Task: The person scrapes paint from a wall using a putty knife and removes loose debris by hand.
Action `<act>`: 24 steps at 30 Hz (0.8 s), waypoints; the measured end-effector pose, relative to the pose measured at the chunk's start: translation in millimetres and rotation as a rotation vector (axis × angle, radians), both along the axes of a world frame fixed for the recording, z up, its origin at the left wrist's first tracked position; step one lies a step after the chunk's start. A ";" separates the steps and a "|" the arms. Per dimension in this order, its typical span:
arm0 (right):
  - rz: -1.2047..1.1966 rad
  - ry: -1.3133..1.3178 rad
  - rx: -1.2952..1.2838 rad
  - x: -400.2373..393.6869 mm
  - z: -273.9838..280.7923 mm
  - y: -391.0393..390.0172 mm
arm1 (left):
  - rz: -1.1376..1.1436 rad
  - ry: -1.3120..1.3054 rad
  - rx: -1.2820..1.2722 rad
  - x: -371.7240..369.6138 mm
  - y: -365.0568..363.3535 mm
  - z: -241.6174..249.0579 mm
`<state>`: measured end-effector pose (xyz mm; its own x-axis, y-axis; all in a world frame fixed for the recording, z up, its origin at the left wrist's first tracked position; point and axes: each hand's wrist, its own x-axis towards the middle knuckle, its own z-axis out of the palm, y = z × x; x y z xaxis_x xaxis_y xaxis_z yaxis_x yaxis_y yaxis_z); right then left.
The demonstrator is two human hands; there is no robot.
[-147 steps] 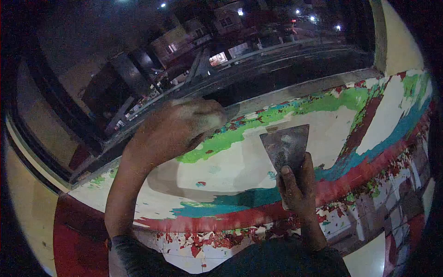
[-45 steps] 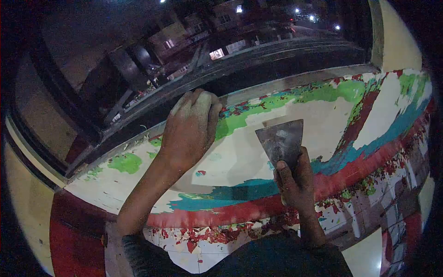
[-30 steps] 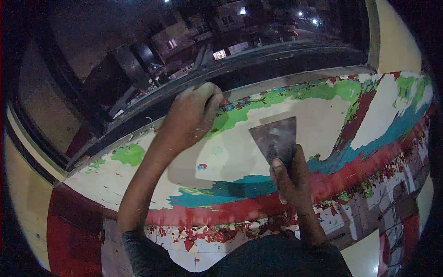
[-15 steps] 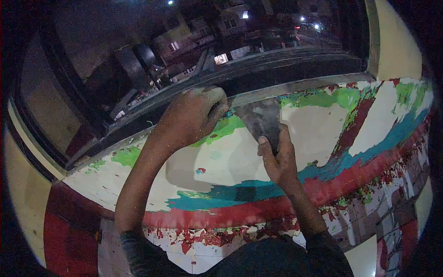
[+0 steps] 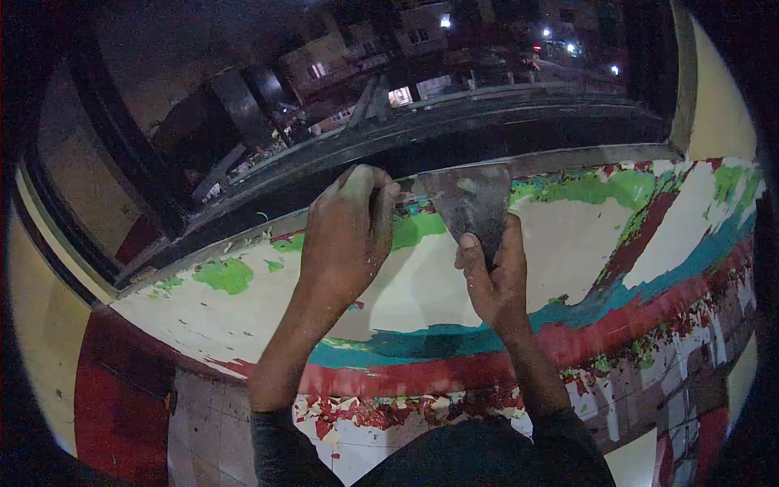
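Right hand [image 5: 493,280] fingers wrapped tight around the handle of a putty knife [image 5: 471,201]; index finger laid up the blade's back, likely to press the edge flat. Blade sits above the fingers at upper centre, its wide edge at the far rim of the ledge [image 5: 568,235]. Left hand [image 5: 347,235] curled shut over that rim just left of the blade, probably bracing. Green, teal and red paint flakes around both.

One head-worn camera, wide fisheye, peers forward and down, close over the paint-flaked ledge with green, teal and red patches [image 5: 568,243], out past it to the dark, lamp-lit street [image 5: 454,73] below.
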<state>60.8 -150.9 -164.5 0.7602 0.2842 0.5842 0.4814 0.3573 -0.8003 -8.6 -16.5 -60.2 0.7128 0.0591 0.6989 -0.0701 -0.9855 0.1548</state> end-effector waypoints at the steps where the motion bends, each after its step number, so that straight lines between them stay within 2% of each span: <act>1: 0.007 0.004 -0.003 1.2 -1.8 0.0 | -0.010 -0.026 -0.016 -1.8 1.7 -2.7; 5: -0.004 0.030 0.020 4.5 -4.6 0.7 | -0.049 -0.270 0.054 -1.9 5.8 -19.3; 8: -0.009 0.034 0.049 1.5 -0.1 2.4 | -0.039 -0.351 -0.069 3.0 11.4 -28.0; 14: -0.008 0.071 0.008 4.6 -2.4 -1.1 | -0.014 -0.533 0.032 5.1 11.8 -37.8; 17: -0.013 0.067 -0.003 6.3 -5.5 -1.1 | -0.026 -0.604 -0.121 7.5 16.1 -42.5; 20: 0.004 0.058 0.017 5.0 -4.9 0.3 | 0.043 -0.640 -0.045 3.7 12.1 -36.9; 24: -0.022 0.018 0.055 4.3 -4.8 2.7 | -0.138 -0.670 -0.315 9.4 7.9 -38.2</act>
<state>65.1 -148.2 -169.3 0.7766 0.2356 0.5843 0.4749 0.3906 -0.7886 0.7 -8.6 -98.5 0.1569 0.2687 0.9504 -0.3684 -0.8769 0.3087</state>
